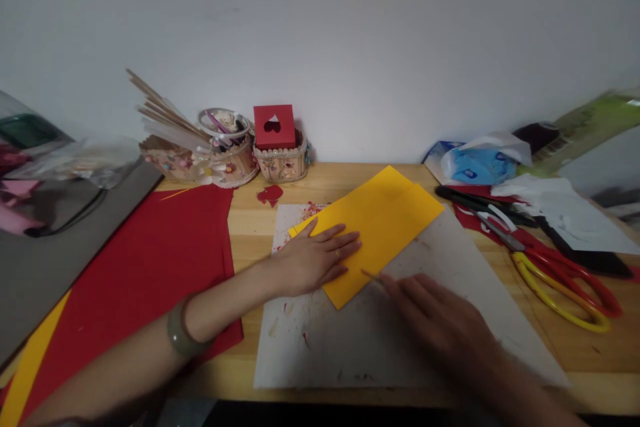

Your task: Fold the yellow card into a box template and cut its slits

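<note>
White and flecked with red, the work sheet (390, 347) comes nearest, spread out beneath both hands. Above it the right hand (440, 313) is curled round a thin pointed tool (373, 276), whose tip sits over the yellow paper (385, 213) just beyond the fingers; motion blur hides whether it touches. Steady work here would probably call for a light grip, a low tilt and small, even movements. To the left of that hand, the left hand (315, 257) lies flat with fingers spread, pinning the yellow paper near its left end. That is a sound hold, though pressure ought to go straight down so the paper does not skid or buckle, and the fingertips should be clear of the tool's path. Most of the yellow paper reaches up and right from the left hand, unheld; its far end could swing if the tool drags. Left of the left hand, red paper (170, 267) covers the table. Right of and beyond the right hand lie big scissors (517, 247), apart from the paper. Farthest, beyond the left hand's fingers, a red box (275, 140) sits in a trimmed basket (283, 165).
</note>
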A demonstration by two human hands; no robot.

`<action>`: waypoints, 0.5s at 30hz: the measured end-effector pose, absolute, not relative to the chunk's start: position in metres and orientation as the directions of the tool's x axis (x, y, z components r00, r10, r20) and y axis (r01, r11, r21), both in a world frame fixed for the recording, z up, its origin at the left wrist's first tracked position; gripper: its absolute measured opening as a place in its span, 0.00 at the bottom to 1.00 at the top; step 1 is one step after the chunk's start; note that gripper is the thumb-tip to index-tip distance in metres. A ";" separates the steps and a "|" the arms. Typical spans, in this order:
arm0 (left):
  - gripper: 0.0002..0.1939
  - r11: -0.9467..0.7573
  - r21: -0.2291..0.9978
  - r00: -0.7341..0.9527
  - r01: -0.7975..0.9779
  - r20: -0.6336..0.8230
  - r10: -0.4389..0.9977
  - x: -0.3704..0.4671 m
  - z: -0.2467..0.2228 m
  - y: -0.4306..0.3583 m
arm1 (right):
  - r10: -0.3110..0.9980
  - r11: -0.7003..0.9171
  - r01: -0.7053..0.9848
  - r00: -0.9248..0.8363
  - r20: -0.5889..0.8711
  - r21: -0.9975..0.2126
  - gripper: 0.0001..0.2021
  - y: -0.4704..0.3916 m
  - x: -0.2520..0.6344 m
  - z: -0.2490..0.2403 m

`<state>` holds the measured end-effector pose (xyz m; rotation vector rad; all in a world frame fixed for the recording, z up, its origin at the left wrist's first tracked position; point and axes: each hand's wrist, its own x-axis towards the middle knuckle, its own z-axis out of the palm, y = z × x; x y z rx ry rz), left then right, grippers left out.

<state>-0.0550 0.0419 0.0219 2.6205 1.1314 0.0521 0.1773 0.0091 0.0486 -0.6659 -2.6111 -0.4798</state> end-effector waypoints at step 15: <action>0.29 -0.625 0.302 0.675 0.720 -0.094 0.732 -0.057 0.020 0.041 | 0.353 0.935 0.344 -0.863 0.363 -0.092 0.18 -0.014 0.181 0.049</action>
